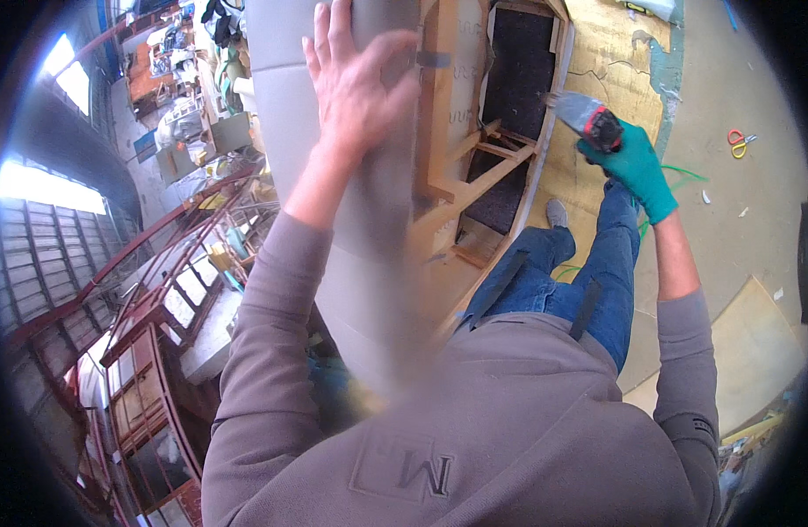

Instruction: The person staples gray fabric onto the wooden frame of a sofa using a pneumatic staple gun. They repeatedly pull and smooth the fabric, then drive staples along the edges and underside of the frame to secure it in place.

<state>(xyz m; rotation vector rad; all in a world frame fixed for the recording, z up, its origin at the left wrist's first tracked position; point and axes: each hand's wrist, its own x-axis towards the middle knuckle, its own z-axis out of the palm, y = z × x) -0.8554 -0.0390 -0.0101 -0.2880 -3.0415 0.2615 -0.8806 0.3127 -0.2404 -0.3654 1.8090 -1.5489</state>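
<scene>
A grey upholstered piece [369,237] stands before a worker in a workshop, its long axis running away from the body toward the top of the view. Along its right flank, a bare wooden frame [437,119] shows its rails, with a crossbar [483,191] angled toward a pale outer edge [529,198] and a dark panel [520,61] behind.

The left hand [356,92] is the nearer to the upholstery, directly over its grey cover, palm down with the fingers fanned apart and the thumb, blurred, reaching toward the wooden rail. It grasps nothing; how hard it presses, one cannot tell.

Across the frame, the right hand [637,167], in a green glove, curls firmly around a grey, red and black hand tool [588,119]. The frame lies to that hand's left, and the tool's nose points that way, near the pale edge; blur hides whether the two touch. That short span between nose and edge appears to be the relation that counts.

Beyond, the worker's jeans [544,285] and a shoe [557,213] show beside the frame, a golden sheet [597,57] covers part of the floor, and scissors [738,145] with red and yellow handles lie well apart, to the right.
</scene>
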